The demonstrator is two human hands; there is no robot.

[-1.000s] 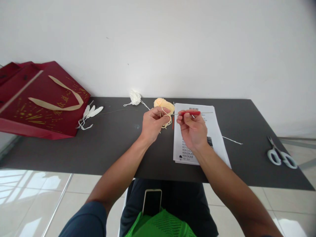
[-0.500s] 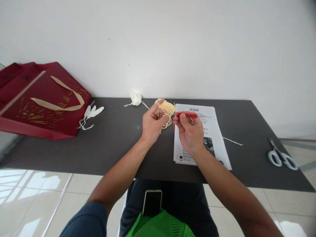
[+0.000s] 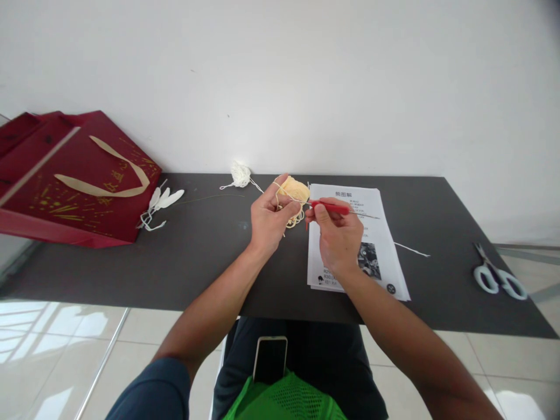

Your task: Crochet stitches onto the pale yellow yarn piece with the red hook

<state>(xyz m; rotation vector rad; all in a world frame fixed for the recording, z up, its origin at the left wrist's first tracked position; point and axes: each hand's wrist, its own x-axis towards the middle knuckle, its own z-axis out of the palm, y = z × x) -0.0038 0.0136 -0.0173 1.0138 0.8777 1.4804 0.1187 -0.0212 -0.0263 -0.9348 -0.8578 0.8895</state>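
Note:
My left hand [image 3: 269,219] pinches cream yarn between thumb and fingers, with a strand running over the raised index finger. Just behind it on the table lies a ball of cream yarn [image 3: 294,189], loose loops [image 3: 296,220] hanging at its near side. In my right hand [image 3: 339,233] is a crochet hook [image 3: 330,207] with a red handle, held closed between thumb and fingers. Its thin metal tip reaches left to the yarn at my left fingertips, and a metal shaft extends to the right. The exact stitch at the tip is too small to make out.
Printed sheets [image 3: 317,256] lie under my right hand. White yarn [image 3: 240,174] sits at the back, white crocheted pieces [image 3: 161,199] beside a red gift bag [image 3: 83,175] at left. Scissors [image 3: 499,277] rest at the right end. A phone [image 3: 270,359] lies on my lap.
The crochet hook has tilted, its right end now lower. My right hand has turned slightly with it. My left hand has shifted a little to the left, still on the yarn.

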